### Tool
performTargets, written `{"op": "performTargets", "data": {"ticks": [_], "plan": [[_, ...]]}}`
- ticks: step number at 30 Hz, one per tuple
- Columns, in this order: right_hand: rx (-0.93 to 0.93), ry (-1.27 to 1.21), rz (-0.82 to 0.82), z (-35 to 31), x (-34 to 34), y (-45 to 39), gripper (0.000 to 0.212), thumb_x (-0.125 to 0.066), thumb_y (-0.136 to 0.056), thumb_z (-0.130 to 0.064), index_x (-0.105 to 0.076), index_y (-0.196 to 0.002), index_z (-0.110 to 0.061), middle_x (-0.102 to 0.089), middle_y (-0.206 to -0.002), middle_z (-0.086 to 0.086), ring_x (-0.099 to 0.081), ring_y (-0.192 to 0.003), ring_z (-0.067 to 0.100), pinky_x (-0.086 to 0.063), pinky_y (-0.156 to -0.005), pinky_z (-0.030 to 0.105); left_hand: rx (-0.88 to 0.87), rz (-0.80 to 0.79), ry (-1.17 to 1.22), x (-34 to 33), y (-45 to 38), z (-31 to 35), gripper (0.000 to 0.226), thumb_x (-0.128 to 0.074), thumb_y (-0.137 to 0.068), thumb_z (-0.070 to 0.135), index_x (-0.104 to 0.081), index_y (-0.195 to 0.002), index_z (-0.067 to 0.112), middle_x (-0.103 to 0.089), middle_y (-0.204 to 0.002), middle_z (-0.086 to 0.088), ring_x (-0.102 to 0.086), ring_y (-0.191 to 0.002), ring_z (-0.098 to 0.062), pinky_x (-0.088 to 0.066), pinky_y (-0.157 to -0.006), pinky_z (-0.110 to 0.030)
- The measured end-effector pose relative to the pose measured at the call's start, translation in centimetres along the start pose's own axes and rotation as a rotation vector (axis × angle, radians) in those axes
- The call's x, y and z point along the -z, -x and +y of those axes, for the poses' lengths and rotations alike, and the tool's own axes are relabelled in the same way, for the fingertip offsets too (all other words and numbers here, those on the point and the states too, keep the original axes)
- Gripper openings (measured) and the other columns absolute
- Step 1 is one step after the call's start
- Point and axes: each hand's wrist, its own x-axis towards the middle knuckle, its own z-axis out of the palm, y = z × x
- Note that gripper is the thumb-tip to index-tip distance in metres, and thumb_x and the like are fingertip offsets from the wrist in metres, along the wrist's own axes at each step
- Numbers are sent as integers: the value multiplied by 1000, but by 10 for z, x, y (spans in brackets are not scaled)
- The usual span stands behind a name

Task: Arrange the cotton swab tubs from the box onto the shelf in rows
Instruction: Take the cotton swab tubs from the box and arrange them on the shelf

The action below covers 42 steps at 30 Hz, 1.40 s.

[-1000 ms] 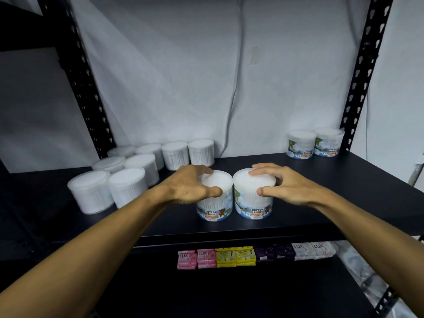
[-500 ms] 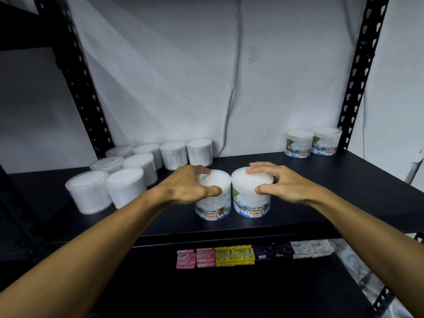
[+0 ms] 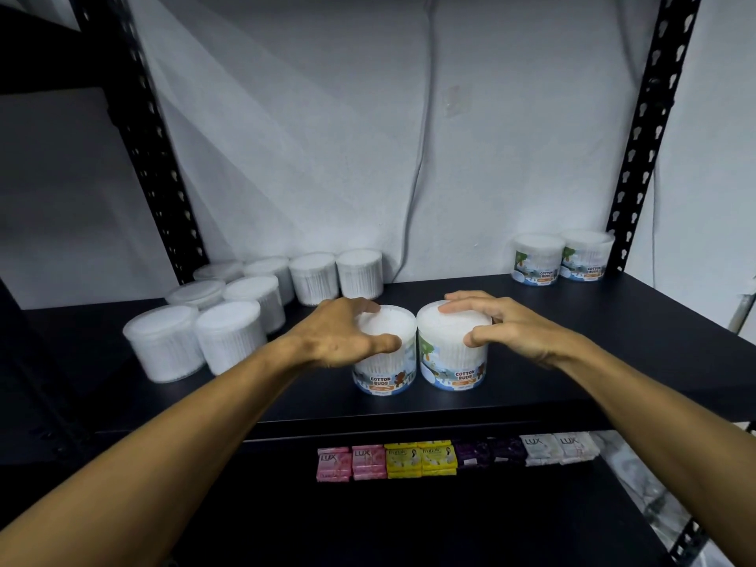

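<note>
With both tubs standing side by side near the front edge of the black shelf [image 3: 613, 362], I have my left hand [image 3: 339, 341] curled over the left tub [image 3: 384, 374] and my right hand [image 3: 511, 333] over the right tub [image 3: 454, 366]. Fingers are spread, clasping each lid's rim. Eight plain tubs [image 3: 229, 321] sit back-left, two labelled tubs [image 3: 562, 257] back-right.

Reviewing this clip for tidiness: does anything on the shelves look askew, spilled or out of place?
Nothing is spilled or damaged. Every tub stands upright. The two tubs under the left hand and right hand sit mid-shelf, apart from the unlabelled group at left and the labelled pair at back right.
</note>
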Motion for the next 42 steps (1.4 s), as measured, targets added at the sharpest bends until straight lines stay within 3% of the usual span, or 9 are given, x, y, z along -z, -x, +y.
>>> {"op": "performTargets", "data": {"ticks": [6,9,12,16,19,23,31,42], "plan": [[-16,-5,-32,-7,1,1,63,-65,-52,-38,-63,-115,-38,-37,-143,-13,-31,-133,10,-25,-111,39,-55,-2,-43,1,0,-3,80,-67,-72,66,-46,-138,27,-51,-138,2,-51,-117,-14,-40,-97,-28],[21,59,16,-11,-2,8,63,-63,-63,-32,-54,-124,-39,-27,-148,-15,-21,-137,5,-21,-109,31,-193,34,-147,2,7,-9,88,-64,-72,71,-36,-145,29,-32,-152,6,-35,-134,-15,-30,-108,-32],[175,370,194,-13,-9,19,61,-65,-72,-39,-50,-131,-32,-29,-147,-17,-17,-138,0,-18,-111,27,-327,114,-293,2,19,-18,80,-63,-76,65,-32,-145,38,-20,-155,16,-20,-141,-6,-27,-114,-38],[258,746,198,-8,-22,26,57,-62,-83,-38,-46,-136,-23,-39,-142,-12,-26,-133,5,-24,-113,30,-399,137,-424,-8,23,-21,64,-59,-87,50,-36,-145,35,-30,-152,16,-28,-137,-1,-26,-110,-24],[255,740,187,-1,-20,24,54,-61,-86,-28,-45,-136,-20,-40,-141,-10,-28,-132,6,-21,-113,26,-406,156,-394,-15,15,-20,60,-58,-90,45,-39,-144,32,-33,-151,14,-29,-137,-2,-21,-110,-19],[214,721,196,10,-5,16,52,-62,-86,-21,-46,-136,-18,-41,-141,-8,-28,-132,7,-20,-114,26,-415,161,-396,-24,-4,-10,59,-58,-90,42,-39,-145,28,-34,-152,9,-32,-138,-8,-28,-113,-27],[117,733,249,50,43,-23,54,-61,-87,-14,-43,-138,-19,-38,-145,-5,-28,-136,12,-19,-115,27,-414,157,-441,-39,-77,26,55,-59,-90,39,-45,-140,21,-44,-145,2,-42,-130,-19,-42,-102,-40],[59,751,331,101,104,-92,56,-63,-85,-6,-43,-137,-12,-41,-145,6,-31,-134,20,-19,-111,26,-410,138,-432,-58,-194,47,56,-59,-91,37,-43,-141,16,-43,-146,-5,-39,-133,-23,-38,-106,-40]]}}
